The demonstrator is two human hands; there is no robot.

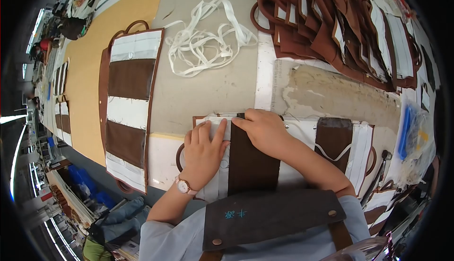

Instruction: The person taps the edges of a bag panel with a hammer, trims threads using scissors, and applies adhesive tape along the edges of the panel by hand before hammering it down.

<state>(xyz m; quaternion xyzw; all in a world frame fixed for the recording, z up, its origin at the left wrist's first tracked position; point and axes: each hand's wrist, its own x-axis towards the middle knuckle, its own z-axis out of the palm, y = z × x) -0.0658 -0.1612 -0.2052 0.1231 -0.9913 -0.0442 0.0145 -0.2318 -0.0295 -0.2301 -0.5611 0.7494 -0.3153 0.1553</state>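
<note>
A brown and white fabric panel (pixel 255 162) with brown loop handles lies on the work surface in front of me. My left hand (pixel 204 148), below a wrist watch, rests on its white upper left part with the fingers spread. Close beside it, my right hand (pixel 257 128) presses at the panel's top edge, at the border of the white and brown strips. Its fingers are bent together, and what they pinch is too small to make out. A thin white tape (pixel 333 156) trails over the panel's right part, passing by my right forearm.
Tangled white tape (pixel 203 48) lies beyond my hands. A similar striped panel (pixel 127 91) is at left. Many brown handled pieces (pixel 326 29) are heaped at upper right. A clear plastic bag (pixel 418 143) sits at far right. Another person's legs (pixel 123 218) show at lower left.
</note>
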